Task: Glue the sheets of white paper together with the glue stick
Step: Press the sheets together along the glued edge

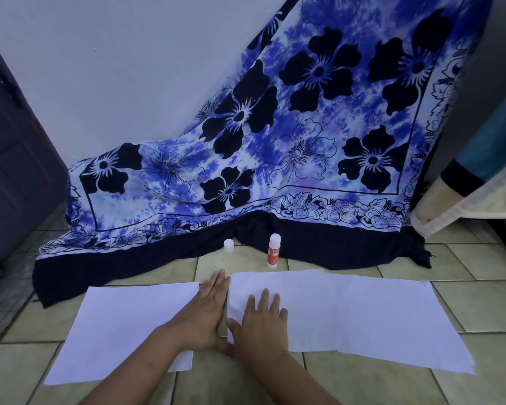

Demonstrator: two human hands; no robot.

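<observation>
**Head view.** The left hand (208,311) lies flat with fingers straight and together, gripping nothing, over the right edge of a single white sheet (123,331). The right hand (259,325), also flat but with fingers spread, presses the left end of a longer paper strip (362,314).

Both hands lie nearer the camera than the glue stick (274,251), which stands upright, uncapped and untouched just beyond the strip's far edge. Its white cap (228,245) stands to the left of the glue stick. A narrow gap of floor shows between sheet and strip, so the seam appears not yet closed.

**Risks, as judged.**
- The sheet may slide on the smooth tile under palm pressure and set askew.
- Glue, if already spread, could dry before the edges meet, or squeeze out and bond paper to floor.
- The exposed stick may dry out or tip.

**Surface and room.** The surface is pale glazed floor tiles (421,375) with dark grout. Behind the glue stick a blue-and-white floral cloth (275,141) drapes from a white wall (114,68). Far to the left of the glue stick is a dark door (9,156).
</observation>
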